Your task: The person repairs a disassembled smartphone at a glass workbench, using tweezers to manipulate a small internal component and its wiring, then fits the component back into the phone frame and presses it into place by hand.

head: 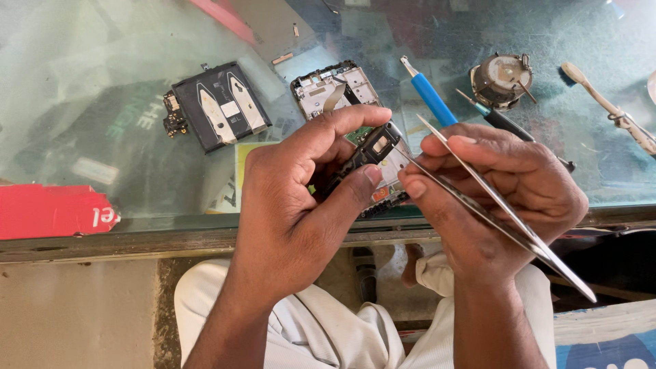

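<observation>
Left hand (301,198) pinching small black part (372,147), right hand (492,184) pinching tweezers (478,191) — tip slip, likely scratched or dropped onto glass surface (102,102).

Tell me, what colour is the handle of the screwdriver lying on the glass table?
Blue, seen clearly in the head view: the screwdriver has a blue handle.

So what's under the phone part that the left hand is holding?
Under the phone part in the left hand lies a circuit board on the glass table. The hands cover most of it, so its whole shape cannot be seen.
</observation>
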A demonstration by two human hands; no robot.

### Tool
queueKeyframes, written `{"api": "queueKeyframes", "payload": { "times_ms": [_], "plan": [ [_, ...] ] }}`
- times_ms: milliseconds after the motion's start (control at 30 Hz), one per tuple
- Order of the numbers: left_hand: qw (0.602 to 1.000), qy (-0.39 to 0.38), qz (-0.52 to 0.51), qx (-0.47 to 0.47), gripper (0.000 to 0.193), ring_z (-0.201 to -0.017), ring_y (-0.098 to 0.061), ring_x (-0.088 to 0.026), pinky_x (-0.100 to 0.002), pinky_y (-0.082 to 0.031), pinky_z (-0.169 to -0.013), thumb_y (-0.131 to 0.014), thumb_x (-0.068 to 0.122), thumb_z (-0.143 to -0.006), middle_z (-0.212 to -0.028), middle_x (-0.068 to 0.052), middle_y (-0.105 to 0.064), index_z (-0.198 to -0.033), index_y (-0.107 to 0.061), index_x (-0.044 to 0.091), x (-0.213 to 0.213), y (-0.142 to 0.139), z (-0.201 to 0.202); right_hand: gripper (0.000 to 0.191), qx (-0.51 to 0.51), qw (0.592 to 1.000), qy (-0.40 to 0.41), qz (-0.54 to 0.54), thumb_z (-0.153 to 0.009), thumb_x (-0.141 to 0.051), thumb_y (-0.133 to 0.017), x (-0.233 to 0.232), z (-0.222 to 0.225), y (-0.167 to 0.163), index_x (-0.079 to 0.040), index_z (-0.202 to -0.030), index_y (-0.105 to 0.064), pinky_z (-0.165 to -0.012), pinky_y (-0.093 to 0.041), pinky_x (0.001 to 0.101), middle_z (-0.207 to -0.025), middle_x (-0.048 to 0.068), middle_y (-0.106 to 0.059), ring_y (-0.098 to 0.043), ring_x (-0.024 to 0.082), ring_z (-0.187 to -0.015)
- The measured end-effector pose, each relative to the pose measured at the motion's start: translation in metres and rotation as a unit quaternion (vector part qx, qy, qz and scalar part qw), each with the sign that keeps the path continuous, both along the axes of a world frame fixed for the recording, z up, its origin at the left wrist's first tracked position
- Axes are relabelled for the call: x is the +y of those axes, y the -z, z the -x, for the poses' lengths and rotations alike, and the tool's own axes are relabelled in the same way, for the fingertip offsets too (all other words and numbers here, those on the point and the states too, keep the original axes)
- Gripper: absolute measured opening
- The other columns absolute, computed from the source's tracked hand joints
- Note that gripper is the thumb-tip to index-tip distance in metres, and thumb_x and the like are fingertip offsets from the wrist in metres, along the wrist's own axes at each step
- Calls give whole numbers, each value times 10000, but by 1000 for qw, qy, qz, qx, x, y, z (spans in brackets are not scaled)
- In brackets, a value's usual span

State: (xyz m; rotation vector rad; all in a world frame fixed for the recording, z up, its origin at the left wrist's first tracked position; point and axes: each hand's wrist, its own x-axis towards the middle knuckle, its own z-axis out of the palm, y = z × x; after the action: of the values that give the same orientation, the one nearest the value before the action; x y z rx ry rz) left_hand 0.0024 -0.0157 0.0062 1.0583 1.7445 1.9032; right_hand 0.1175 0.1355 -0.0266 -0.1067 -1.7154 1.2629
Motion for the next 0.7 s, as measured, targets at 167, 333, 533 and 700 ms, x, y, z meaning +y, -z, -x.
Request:
{"api": "queueKeyframes", "payload": {
  "times_ms": [167, 333, 533, 700],
  "plan": [
    [1000, 7, -24, -12, 384, -770, -524, -5, -189, -477, -685, -649, -51, -967, -848, 14, -641, -1344, -686, 9, 0, 7, 0, 258, -4, 1000, -13, -14, -890, 86, -816, 1, 3, -3, 50, -1098, -668, -770, -679, 265, -1079, 221, -725, -776, 179, -896],
    [999, 13, -39, -21, 359, -910, -604, -27, -202, -536, -828, -610, -67, -979, -998, -30, -737, -1328, -683, -21, -1, 5, 1, 249, -11, 999, 3, -38, -903, 66, -841, 1, 6, -2, 45, -1088, -676, -775, -671, 250, -1069, 208, -730, -771, 170, -898],
    [999, 15, -33, -18, 334, -943, -646, -51, -218, -549, -885, -578, -59, -935, -1038, -64, -759, -1253, -678, -29, 0, 0, 2, 250, -27, 999, 10, -42, -901, 71, -850, 0, 4, -2, 47, -1086, -684, -778, -662, 236, -1066, 200, -731, -764, 155, -891],
    [1000, 12, -19, -15, 321, -887, -648, -44, -213, -546, -842, -588, -43, -895, -982, -61, -758, -1202, -678, -21, 0, -2, 2, 247, -32, 998, 12, -49, -896, 67, -848, 1, 4, -3, 46, -1076, -680, -773, -663, 236, -1056, 195, -731, -765, 152, -881]
  ]
}}
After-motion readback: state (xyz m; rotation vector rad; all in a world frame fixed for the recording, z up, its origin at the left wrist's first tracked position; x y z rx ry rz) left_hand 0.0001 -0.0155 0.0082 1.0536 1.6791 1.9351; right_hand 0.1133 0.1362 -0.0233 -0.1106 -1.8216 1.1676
